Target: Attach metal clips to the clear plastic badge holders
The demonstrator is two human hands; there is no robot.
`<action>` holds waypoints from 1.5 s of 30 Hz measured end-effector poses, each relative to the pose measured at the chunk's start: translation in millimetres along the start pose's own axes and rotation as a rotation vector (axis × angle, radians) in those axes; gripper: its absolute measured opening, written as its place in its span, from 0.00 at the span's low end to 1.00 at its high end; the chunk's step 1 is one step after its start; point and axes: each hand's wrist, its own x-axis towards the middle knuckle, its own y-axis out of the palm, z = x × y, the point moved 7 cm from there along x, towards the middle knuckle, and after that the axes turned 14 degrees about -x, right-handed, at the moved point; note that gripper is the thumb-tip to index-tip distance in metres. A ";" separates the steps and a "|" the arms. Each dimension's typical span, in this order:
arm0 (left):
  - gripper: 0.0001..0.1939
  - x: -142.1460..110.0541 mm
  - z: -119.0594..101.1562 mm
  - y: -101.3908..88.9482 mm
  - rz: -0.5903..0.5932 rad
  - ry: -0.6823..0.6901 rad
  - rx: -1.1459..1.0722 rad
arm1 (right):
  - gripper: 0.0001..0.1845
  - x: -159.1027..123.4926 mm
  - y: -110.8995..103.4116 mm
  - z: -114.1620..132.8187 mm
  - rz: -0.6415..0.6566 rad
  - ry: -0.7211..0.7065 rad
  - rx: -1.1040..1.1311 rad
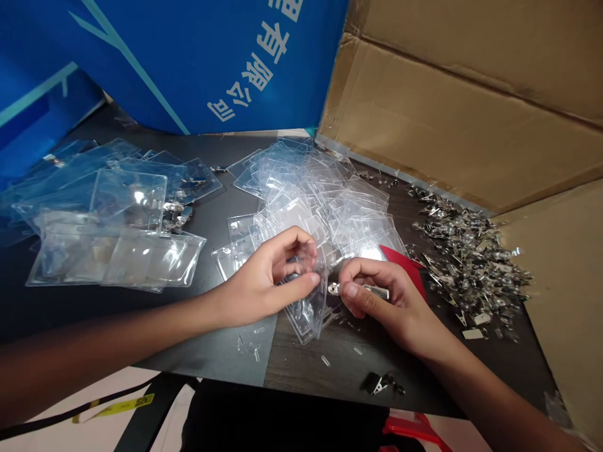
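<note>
Between thumb and fingers, my left hand [277,270] pinches a clear plastic badge holder [311,307], bent slightly and tilted over the table. Just to its right, my right hand [377,289] grips a metal badge clip [334,289], whose snap end points at the holder's edge. Whether clip and holder touch I cannot tell. Behind both hands lies a loose pile of clear badge holders [301,176]. A red piece [405,267] shows behind my right hand.
Badge holders with clips [127,194] are heaped at the left. Many loose metal clips [475,257] lie at the right beside a cardboard box wall [447,107]. A blue panel [188,63] stands at the back. A black clip [377,383] lies near the front edge.
</note>
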 end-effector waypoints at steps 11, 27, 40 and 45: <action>0.13 0.2 5.8 1.4 -0.043 -0.032 0.063 | 0.05 1.6 5.9 -4.2 -0.048 0.016 0.069; 0.07 4.1 -9.0 0.7 0.009 0.079 0.263 | 0.15 -8.7 -3.0 6.5 -0.247 -0.239 -0.113; 0.03 2.5 -15.9 3.1 -0.064 0.101 0.310 | 0.09 -12.1 -4.6 8.7 -0.281 -0.278 -0.137; 0.03 1.9 -18.5 3.3 -0.070 0.112 0.363 | 0.10 -12.4 -3.8 10.3 -0.279 -0.295 -0.136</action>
